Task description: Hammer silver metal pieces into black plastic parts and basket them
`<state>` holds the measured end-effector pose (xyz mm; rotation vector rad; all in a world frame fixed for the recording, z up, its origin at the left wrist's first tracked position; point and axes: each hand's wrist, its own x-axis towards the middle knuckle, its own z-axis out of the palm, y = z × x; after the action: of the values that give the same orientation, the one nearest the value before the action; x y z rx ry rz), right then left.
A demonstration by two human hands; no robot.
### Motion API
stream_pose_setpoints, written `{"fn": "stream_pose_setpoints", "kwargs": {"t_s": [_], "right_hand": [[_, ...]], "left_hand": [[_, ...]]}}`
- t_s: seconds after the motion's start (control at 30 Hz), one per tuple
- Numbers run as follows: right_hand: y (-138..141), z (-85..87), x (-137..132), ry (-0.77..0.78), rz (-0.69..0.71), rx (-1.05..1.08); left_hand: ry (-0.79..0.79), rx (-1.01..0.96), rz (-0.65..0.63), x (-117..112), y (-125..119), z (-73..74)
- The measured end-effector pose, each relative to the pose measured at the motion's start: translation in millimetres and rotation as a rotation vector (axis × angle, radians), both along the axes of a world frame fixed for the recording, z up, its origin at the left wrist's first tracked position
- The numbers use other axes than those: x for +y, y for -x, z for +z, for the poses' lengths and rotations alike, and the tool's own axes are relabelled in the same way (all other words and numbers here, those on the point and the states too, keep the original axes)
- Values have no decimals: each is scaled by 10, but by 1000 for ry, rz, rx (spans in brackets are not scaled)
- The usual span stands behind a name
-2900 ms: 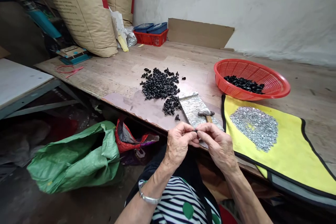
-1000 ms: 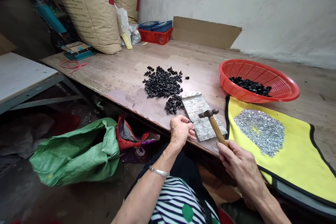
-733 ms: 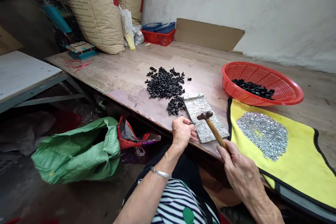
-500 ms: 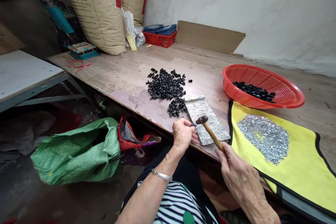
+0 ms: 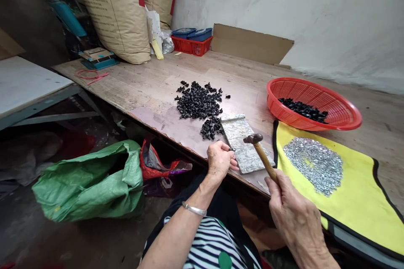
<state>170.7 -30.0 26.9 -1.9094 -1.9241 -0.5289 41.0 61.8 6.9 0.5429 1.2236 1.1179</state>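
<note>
My left hand point(image 5: 220, 158) pinches a small black part point(image 5: 232, 149) at the near left edge of a grey stone slab point(image 5: 242, 134). The part's exact kind is too small to make out. Wrapped round a wooden handle, my right hand point(image 5: 292, 201) holds a hammer point(image 5: 263, 157), its dark head raised over the slab, apart from the black part. Beyond the slab lies a heap of small black parts point(image 5: 199, 101), with a smaller cluster point(image 5: 211, 128) close to the slab's left edge.
On the right, a red plastic basket point(image 5: 344, 122) contains more black parts. Shiny small metal pieces point(image 5: 315, 164) lie on a yellow cloth point(image 5: 356, 210). A green sack point(image 5: 91, 180) sits below the table's left edge; large paper sacks point(image 5: 110, 12) stand behind.
The hammer has lifted and shifted to the right, away from the black part, along with my right hand. My left hand stays in place with its pinch.
</note>
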Motion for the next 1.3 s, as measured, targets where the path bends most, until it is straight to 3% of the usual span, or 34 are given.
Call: {"fn": "stream_pose_setpoints", "kwargs": {"t_s": [0.2,0.4,0.6,0.77,0.93,1.1,1.17,1.23,1.3], "right_hand": [[55,-21,-6,20,116,2],[89,98,-63,-85,30,63],[80,39,-72,137,38,-102],[84,121,-101,-78,-11,47],[142,38,-80,132,42,-82],[152,15,-109,-74,-32,-39],[177,-32,-123,-3,-37,-45],[182,-70,-109,165,-50,-10],[148,-65,-55,292,-86,178]], "left_hand": [[3,-8,-33,-22,26,17],[-6,5,-6,-38,8,51],[-9,49,10,-42,-14,43],[1,42,12,-50,-26,50],[-15,39,13,-51,-26,49],[-5,36,7,-50,-23,43],[-14,42,13,-53,-21,43],[-25,42,13,-56,-21,40],[-30,40,10,-57,-22,37]]}}
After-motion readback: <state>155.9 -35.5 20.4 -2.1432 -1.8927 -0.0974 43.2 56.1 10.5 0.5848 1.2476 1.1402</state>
